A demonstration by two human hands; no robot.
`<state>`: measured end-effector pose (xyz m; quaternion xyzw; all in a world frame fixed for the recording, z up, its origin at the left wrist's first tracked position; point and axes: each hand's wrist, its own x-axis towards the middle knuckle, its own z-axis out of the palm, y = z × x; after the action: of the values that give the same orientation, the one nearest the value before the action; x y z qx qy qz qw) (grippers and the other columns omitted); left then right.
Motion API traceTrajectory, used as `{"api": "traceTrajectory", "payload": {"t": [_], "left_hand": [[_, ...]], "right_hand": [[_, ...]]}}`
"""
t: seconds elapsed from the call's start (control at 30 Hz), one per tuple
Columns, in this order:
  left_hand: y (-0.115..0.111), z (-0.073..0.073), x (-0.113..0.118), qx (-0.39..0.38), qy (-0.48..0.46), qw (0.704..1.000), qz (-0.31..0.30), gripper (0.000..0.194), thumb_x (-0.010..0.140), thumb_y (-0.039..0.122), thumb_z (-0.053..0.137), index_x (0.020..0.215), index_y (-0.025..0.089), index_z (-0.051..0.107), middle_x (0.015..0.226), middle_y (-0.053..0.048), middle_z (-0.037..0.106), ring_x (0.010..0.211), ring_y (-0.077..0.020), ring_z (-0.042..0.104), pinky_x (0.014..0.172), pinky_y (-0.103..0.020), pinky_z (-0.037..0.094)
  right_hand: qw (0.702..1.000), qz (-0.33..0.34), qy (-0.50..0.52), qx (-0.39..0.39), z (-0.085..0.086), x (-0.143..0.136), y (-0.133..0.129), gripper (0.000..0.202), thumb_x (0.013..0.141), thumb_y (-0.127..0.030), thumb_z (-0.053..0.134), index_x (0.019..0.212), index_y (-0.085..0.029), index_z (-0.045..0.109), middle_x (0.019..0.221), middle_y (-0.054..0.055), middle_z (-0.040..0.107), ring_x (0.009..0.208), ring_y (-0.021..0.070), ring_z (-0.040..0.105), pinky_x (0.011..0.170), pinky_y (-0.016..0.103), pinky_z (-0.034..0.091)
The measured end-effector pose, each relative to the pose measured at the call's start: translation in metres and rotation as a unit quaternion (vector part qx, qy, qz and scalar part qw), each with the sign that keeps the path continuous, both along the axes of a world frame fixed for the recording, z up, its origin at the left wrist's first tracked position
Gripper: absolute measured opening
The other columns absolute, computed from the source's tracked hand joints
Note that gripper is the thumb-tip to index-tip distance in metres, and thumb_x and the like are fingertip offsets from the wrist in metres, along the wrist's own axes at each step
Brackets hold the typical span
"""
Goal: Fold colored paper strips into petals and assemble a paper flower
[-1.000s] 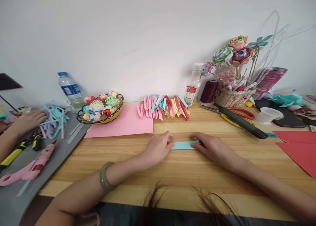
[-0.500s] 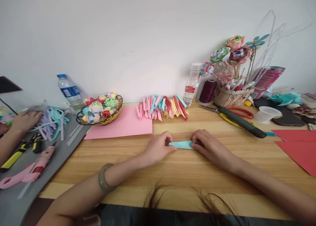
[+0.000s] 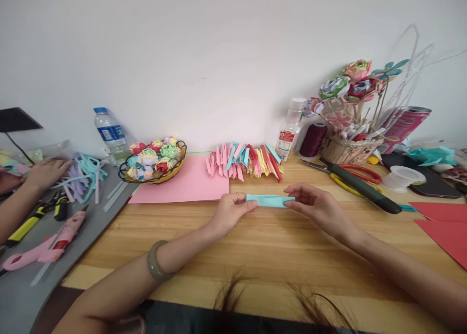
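Note:
A light blue folded strip of paper is held level between my two hands over the wooden table. My left hand pinches its left end between thumb and fingers; a ring and a green bangle show on that side. On the other end, my right hand closes thumb and fingertips. Behind the strip stands a row of folded paper pieces in pink, blue, red and yellow. Pink paper sheets lie to the left of that row.
A basket of paper flowers rests on the pink sheets. At right are a craft knife, scissors, a white spool and red paper. Another person's hand is at far left, near pliers and a pink glue gun.
Both hands have raised the blue paper slightly away from me, and its broader face now shows. The view has shifted a little to the left.

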<state>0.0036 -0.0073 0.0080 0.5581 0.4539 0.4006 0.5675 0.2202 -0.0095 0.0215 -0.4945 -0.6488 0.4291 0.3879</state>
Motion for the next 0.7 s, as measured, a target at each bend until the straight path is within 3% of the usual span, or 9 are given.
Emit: {"api": "traceTrajectory", "payload": {"t": [0.17,0.3,0.7], "left_hand": [[0.000,-0.002,-0.003,0.021,-0.009,0.999,0.040,0.028,0.064,0.041,0.068,0.064,0.013,0.065,0.066,-0.001,0.062,0.069,-0.0136,0.054,0.071,-0.027,0.043],[0.000,0.000,-0.003,0.017,-0.051,0.998,0.041,0.027,0.063,0.039,0.069,0.070,0.013,0.067,0.070,-0.001,0.062,0.071,-0.0133,0.054,0.072,-0.027,0.044],[-0.002,0.005,-0.004,0.020,-0.067,0.994,0.088,0.024,0.059,0.034,0.072,0.072,0.014,0.071,0.067,-0.002,0.066,0.065,-0.0136,0.057,0.068,-0.027,0.045]], "right_hand": [[0.998,-0.009,-0.064,0.000,0.018,-0.006,-0.002,0.047,0.064,-0.063,0.059,0.076,-0.018,0.064,0.068,0.004,0.064,0.065,0.0174,0.058,0.061,0.029,0.046],[0.996,-0.004,-0.092,0.007,0.022,-0.007,-0.003,0.046,0.065,-0.064,0.057,0.064,-0.018,0.062,0.059,0.003,0.061,0.058,0.0154,0.054,0.057,0.027,0.043],[0.993,0.015,-0.107,0.045,0.017,-0.002,0.000,0.039,0.073,-0.057,0.054,0.072,-0.020,0.064,0.069,0.003,0.066,0.065,0.0174,0.057,0.061,0.028,0.044]]}}
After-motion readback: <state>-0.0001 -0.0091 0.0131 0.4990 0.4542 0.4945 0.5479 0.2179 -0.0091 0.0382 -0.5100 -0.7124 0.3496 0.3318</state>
